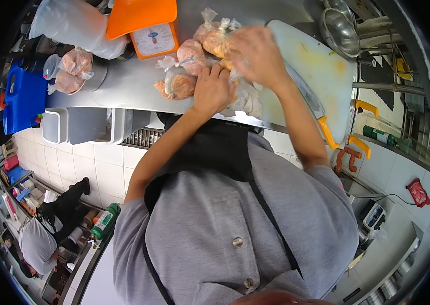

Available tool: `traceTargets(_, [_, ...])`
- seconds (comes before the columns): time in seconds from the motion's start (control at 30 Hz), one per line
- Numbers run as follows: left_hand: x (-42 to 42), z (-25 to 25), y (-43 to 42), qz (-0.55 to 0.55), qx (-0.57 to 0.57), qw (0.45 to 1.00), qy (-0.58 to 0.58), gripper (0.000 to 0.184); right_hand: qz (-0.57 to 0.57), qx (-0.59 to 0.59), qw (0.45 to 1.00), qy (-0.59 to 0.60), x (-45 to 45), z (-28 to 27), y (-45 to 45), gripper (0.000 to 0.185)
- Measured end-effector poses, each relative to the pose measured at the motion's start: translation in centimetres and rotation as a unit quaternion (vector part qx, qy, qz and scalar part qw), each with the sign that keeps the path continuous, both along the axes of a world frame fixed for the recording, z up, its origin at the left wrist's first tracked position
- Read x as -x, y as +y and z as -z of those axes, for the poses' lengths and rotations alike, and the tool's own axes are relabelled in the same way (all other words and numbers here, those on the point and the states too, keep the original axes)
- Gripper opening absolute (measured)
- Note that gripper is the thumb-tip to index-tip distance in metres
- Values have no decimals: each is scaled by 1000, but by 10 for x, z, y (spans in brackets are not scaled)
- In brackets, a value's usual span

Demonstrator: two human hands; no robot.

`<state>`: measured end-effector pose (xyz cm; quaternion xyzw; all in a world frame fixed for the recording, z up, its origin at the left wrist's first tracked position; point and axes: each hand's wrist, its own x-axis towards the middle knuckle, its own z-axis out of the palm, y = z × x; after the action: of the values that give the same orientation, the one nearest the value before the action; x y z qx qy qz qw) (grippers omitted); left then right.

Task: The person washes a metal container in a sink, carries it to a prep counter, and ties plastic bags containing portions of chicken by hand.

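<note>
Several knotted clear plastic bags of pinkish-orange food (191, 57) lie together on the steel counter (133, 84). My left hand (214, 90) rests at the near side of the group, its bent fingers against a bag; what they grip is hidden. Just right of it, my right hand (256, 56) is smeared by motion over the rightmost bags, and its fingers cannot be made out. A whitish cloth (248, 99) lies below the hands at the counter's edge.
An orange scale (155, 39) stands behind the bags. On the right are a cutting board (321, 66) and a yellow-handled knife (327, 129). A round container (95, 76) holds more bags beside a blue jug (24, 99). Another person (39, 244) is at lower left.
</note>
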<state>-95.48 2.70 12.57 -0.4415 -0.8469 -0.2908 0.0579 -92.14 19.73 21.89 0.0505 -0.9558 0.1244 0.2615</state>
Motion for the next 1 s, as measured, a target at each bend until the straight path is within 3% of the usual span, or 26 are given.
traceTargets(0.03, [0,2,-1,8,0,1000,0,31,-142,-76,986,-41,-8,-6,-2,40])
traceTargets(0.07, [0,4,-1,8,0,1000,2,31,-142,-77,986,-39,-14,-1,-7,40])
traceTargets(0.13, [3,4,-3,19,-14,998,-62,28,-171,-188,963,-91,-26,17,-13,45])
traceTargets(0.17, [4,3,-5,23,-14,998,-60,28,-167,-188,964,-90,-27,20,-10,45])
traceTargets(0.23, [8,-1,-13,77,-108,969,-210,29,-126,-186,962,-156,-29,26,2,31])
traceTargets(0.27, [11,-9,-18,76,-106,969,-209,29,-127,-185,962,-155,-31,16,6,31])
traceTargets(0.33, [16,-31,-27,157,-118,963,-186,26,-195,15,908,-370,-37,-9,20,17])
traceTargets(0.37, [20,-46,-29,155,-117,964,-182,26,-197,14,909,-366,-42,-11,28,17])
traceTargets(0.43, [26,-79,-39,183,-80,968,-151,19,-232,248,855,-391,-48,-14,46,25])
traceTargets(0.5, [33,-105,-41,219,-83,970,-63,19,-208,360,816,-400,-60,2,50,29])
traceTargets(0.53, [34,-117,-41,192,-55,980,5,22,-124,513,754,-392,-73,10,36,28])
traceTargets(0.57, [32,-124,-35,143,-98,985,-20,26,-142,600,702,-357,-79,29,29,26])
traceTargets(0.6, [32,-129,-40,163,-99,976,110,26,-166,748,543,-344,-83,31,9,28])
traceTargets(0.63, [30,-134,-39,128,-106,975,150,25,-225,802,466,-299,-84,21,-21,31])
traceTargets(0.67, [28,-142,-43,133,-79,972,175,21,-284,868,308,-268,-82,38,-40,31])
traceTargets(0.7, [22,-149,-44,136,-95,980,108,21,-354,873,233,-243,-74,36,-60,31])
traceTargets(0.73, [19,-154,-43,145,-119,982,35,21,-379,851,239,-273,-65,38,-66,33])
traceTargets(0.77, [23,-160,-43,135,-112,983,55,21,-399,841,236,-277,-43,35,-62,33])
traceTargets(0.83, [24,-170,-38,289,-248,905,-187,19,-422,729,473,-258,-10,20,-26,29])
traceTargets(0.87, [27,-172,-39,289,-245,908,-180,19,-417,657,581,-238,4,9,-7,28])
traceTargets(0.93, [33,-168,-41,249,-253,934,-32,17,-382,483,764,-191,16,-18,18,28])
traceTargets(0.97, [36,-166,-41,250,-252,934,-24,17,-386,479,766,-187,16,-43,14,28])
traceTargets(1.0, [32,-160,-42,186,-255,942,-111,16,-291,395,857,-161,11,-71,1,23])
